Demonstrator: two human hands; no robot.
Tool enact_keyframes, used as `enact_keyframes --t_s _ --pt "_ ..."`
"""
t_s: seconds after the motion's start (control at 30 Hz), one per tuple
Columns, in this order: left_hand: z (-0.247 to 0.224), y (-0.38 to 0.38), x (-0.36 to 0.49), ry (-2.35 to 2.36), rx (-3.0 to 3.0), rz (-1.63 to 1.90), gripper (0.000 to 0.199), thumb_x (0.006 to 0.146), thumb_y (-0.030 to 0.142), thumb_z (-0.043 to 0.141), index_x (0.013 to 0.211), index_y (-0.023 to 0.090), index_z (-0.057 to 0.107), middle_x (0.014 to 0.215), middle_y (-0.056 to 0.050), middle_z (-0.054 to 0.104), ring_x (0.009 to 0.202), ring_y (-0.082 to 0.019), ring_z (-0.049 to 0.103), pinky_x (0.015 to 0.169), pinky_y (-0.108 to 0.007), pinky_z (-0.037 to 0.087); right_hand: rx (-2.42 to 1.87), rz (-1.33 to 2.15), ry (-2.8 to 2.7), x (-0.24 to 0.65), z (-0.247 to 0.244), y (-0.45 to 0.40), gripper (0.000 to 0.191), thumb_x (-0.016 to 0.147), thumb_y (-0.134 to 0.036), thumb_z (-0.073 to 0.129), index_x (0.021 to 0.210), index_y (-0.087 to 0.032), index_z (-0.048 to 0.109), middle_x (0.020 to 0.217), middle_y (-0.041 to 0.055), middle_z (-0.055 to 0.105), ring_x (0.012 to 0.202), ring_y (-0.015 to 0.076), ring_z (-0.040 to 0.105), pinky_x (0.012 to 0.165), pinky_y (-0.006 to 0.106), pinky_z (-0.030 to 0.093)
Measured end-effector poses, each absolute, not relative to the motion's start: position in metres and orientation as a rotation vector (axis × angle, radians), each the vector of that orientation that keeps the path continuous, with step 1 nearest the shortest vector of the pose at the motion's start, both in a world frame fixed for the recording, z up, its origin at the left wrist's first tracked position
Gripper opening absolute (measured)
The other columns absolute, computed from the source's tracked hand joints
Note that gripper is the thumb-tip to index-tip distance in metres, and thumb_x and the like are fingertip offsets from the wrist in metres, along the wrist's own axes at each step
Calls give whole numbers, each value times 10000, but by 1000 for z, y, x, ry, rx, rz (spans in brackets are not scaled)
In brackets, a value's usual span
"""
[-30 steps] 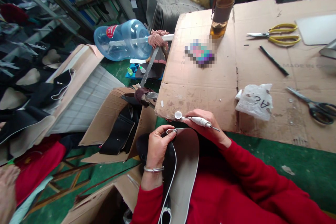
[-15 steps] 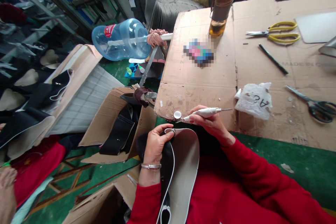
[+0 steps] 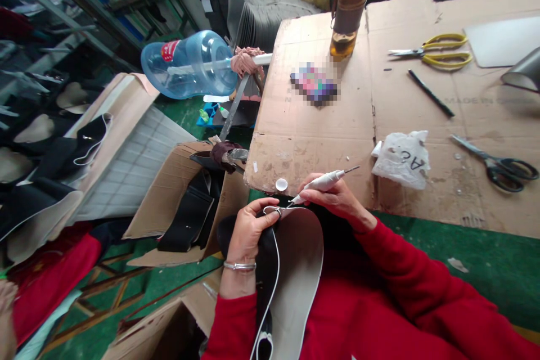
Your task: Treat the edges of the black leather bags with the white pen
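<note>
My left hand point(image 3: 248, 228) is closed, thumb and fingers pinching the top edge of a curved panel point(image 3: 297, 270), black on one side and beige on the other. A thin white cord point(image 3: 276, 275) runs down from these fingers along the panel. My right hand point(image 3: 337, 199) grips a white-handled awl point(image 3: 323, 181) like a pen. Its thin metal tip points down and left, close to my left fingertips at the panel's edge; I cannot tell whether it touches. A second metal shaft sticks out of the handle's other end.
Before me is a cardboard-covered table point(image 3: 312, 146) bearing a small white cap point(image 3: 281, 184), a plastic bag point(image 3: 403, 160), black scissors point(image 3: 498, 166), yellow-handled snips point(image 3: 439, 52) and a bottle point(image 3: 350, 8). Left stand a carton of black pieces point(image 3: 169, 202) and a blue water jug point(image 3: 189, 64). A co-worker's hand point(image 3: 6, 304) shows far left.
My right hand has moved slightly left and down, bringing the awl's tip from beside the white cap to my left fingers. The left hand keeps its pinch. The view has shifted a little.
</note>
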State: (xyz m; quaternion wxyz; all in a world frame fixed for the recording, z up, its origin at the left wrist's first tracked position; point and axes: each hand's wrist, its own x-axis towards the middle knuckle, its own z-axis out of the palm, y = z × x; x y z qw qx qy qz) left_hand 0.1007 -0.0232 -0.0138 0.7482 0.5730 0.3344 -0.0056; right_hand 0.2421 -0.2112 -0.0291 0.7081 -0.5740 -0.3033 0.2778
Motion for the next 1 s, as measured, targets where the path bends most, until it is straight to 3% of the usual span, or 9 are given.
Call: enact_keyframes --t_s 0.53,0.77,1.0 --pt "-5 -36 102 670 1395 -29 252 654 224 886 876 164 781 799 -18 741 695 -125 615 677 -218 466 -1295 592 -760 243 -25 -209 323 923 -456 743 829 -147 732 744 44 708 632 158 635 567 244 492" --pt "-1 -49 101 624 1439 -22 210 662 158 829 778 177 654 808 -1 743 739 -132 645 705 -215 479 -1282 591 -740 242 -27 -209 368 948 -432 720 717 -147 689 678 25 670 596 137 629 547 219 483" --pt "-3 -53 100 687 1375 41 287 638 149 825 778 179 576 790 -8 754 667 -118 632 653 -211 478 -1221 611 -561 241 -29 -212 360 898 -489 750 775 -156 685 663 22 672 576 154 643 524 228 503"
